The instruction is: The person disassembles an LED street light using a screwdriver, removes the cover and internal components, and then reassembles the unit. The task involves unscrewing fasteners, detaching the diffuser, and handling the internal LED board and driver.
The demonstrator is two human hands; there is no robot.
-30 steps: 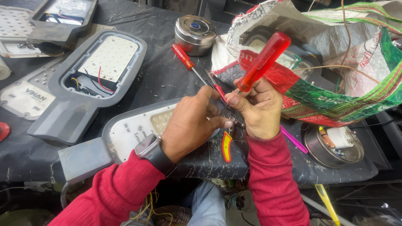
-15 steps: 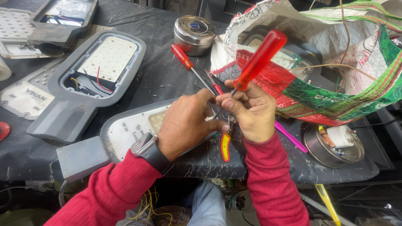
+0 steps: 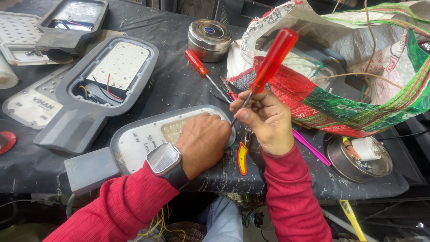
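Slipping is the risk: we are pinching the red screwdriver (image 3: 268, 62) low in our right hand (image 3: 264, 121), left hand (image 3: 204, 141) pressing flat, ungripping, on the lamp (image 3: 148, 139)

Glossy red plastic screwdriver handle (image 3: 273, 58), matt grey lamp housing (image 3: 148, 134), shiny metal tin (image 3: 209, 39)

On my feed, an opened grey street-lamp housing (image 3: 96, 85) lies at the left of the dark table (image 3: 179, 85), its white LED panel and loose wires exposed. Behind it, another open lamp shell (image 3: 74, 20) sits on a perforated cover. A second red-handled screwdriver (image 3: 201, 67) lies near a round steel tin (image 3: 209, 39). At the right I see a torn woven sack (image 3: 358, 89), a pink tool (image 3: 311, 147) and a metal dish (image 3: 360, 159) holding small parts.
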